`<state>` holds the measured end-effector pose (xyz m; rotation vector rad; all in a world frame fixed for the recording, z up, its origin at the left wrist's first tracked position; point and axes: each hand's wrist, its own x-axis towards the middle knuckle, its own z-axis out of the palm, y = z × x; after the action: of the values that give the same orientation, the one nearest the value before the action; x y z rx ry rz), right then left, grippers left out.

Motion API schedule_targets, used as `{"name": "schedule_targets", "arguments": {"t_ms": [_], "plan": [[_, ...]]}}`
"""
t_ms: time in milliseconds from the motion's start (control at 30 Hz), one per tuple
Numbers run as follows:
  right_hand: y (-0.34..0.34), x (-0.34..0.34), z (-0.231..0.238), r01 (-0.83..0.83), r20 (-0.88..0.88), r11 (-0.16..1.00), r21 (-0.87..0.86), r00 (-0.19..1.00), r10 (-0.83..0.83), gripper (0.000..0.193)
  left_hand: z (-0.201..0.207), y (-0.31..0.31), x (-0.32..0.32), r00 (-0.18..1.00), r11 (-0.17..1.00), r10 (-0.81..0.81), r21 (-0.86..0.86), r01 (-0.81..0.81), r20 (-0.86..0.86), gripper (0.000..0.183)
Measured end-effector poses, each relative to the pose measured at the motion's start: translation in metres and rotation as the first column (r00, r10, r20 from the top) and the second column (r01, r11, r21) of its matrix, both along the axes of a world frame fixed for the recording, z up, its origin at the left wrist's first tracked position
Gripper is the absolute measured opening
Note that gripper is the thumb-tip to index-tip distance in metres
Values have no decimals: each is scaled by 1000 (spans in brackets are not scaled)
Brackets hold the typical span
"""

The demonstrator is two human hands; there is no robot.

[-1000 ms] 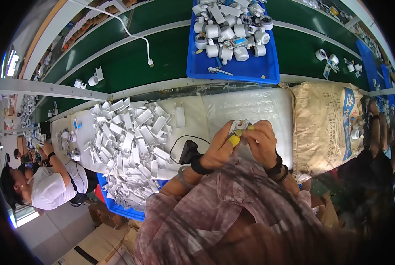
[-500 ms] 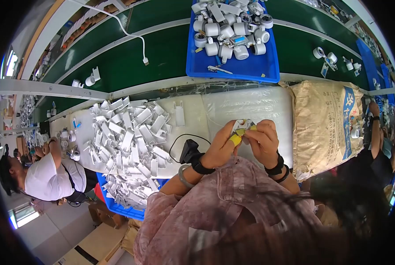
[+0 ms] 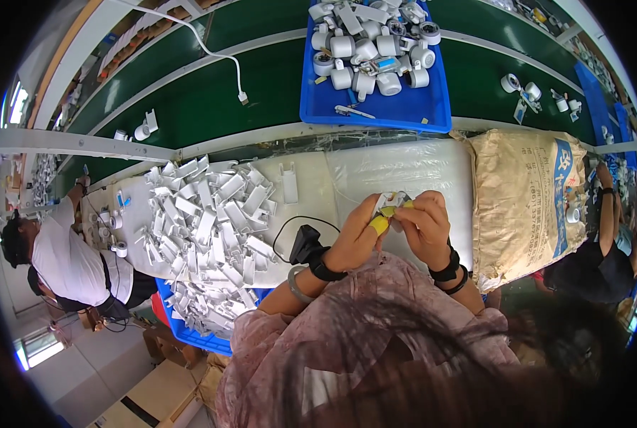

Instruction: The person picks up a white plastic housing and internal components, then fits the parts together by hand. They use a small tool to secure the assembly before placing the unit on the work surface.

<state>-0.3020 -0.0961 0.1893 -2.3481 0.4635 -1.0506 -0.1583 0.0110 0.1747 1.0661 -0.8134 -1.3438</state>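
Close in front of my body, both hands are closed around a small white plastic part point(image 3: 385, 199). My left hand point(image 3: 359, 232) grips it from the left, with yellow showing over the thumb. My right hand point(image 3: 427, 227) pinches it from the other side, and yellow shows at those fingertips too. Whether the yellow is finger covering or a separate piece I cannot tell. The fingers hide much of the part. A heap of white plastic brackets point(image 3: 215, 214) lies left of my hands, with a single bracket point(image 3: 289, 183) apart from it.
A blue tray point(image 3: 375, 121) of white round camera-like units stands on the green conveyor point(image 3: 275, 78). A brown paper sack point(image 3: 511, 207) lies to the right. A black device point(image 3: 305, 245) with a cable sits by my left wrist. A white cable point(image 3: 237, 71) hangs over the belt. Co-workers are at both sides.
My hands have barely moved around the white part. At the left, the co-worker in white now reaches toward the belt. The hanging cable's end swung right; loose units on the belt shifted slightly left.
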Motion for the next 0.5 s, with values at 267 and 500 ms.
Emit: {"name": "schedule_targets", "arguments": {"t_ms": [267, 500], "plan": [[0, 0, 1, 15, -27, 1000, -8, 1000, -15, 27, 3, 1, -6, 997, 997, 66, -47, -67, -27, 34], [1, -2, -1, 1, -47, 1000, 7, 999, -1, 26, -1, 2, -9, 998, 998, 56, 7, -56, 36, 38]]}}
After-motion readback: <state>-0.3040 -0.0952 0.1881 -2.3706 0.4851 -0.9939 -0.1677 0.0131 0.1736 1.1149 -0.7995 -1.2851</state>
